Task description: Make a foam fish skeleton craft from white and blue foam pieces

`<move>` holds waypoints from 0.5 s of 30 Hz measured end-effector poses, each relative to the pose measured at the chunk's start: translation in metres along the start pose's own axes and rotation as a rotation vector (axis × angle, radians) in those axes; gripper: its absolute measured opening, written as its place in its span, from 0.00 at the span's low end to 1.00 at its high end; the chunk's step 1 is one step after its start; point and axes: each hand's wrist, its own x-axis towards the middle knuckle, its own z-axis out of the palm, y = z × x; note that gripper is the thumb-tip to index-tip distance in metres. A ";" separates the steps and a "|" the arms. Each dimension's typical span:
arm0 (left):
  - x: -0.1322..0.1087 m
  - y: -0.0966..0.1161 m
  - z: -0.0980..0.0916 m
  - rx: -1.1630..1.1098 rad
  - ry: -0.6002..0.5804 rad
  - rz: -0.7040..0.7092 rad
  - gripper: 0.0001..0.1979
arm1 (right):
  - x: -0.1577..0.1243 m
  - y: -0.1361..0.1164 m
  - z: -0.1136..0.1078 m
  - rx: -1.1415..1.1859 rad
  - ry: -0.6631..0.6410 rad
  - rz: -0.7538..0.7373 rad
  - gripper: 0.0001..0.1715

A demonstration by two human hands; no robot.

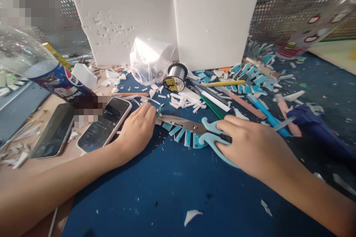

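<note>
Light-blue-handled scissors (198, 127) are in my right hand (247, 137), its fingers through the handle loops. Their blades point left, with the tips by the fingers of my left hand (140, 126). That hand is closed in a pinch, and a small teal-blue piece (159, 111) shows at its fingertips. Most of this piece is hidden by the fingers. Just below the blades, a curved row of blue-and-white strips (180, 135) fans out on the dark blue table (155, 189).
Two phones (104, 124) and a Pepsi bottle (66, 85) stand or lie left. A wire spool (176, 77), a plastic bag (148, 59), markers (258, 109) and white scraps (180, 100) lie behind my hands. White foam boards (214, 29) stand at the back. A dark blue tool (314, 126) lies right.
</note>
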 end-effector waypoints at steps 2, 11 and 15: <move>0.000 0.000 0.000 -0.004 0.010 -0.012 0.09 | -0.001 0.001 0.000 0.002 0.023 -0.014 0.06; -0.002 0.002 0.000 -0.029 -0.013 -0.073 0.09 | -0.001 0.002 -0.004 -0.015 0.061 -0.026 0.05; -0.002 0.001 0.000 -0.031 -0.002 -0.057 0.09 | 0.000 0.000 -0.003 -0.026 0.069 -0.033 0.06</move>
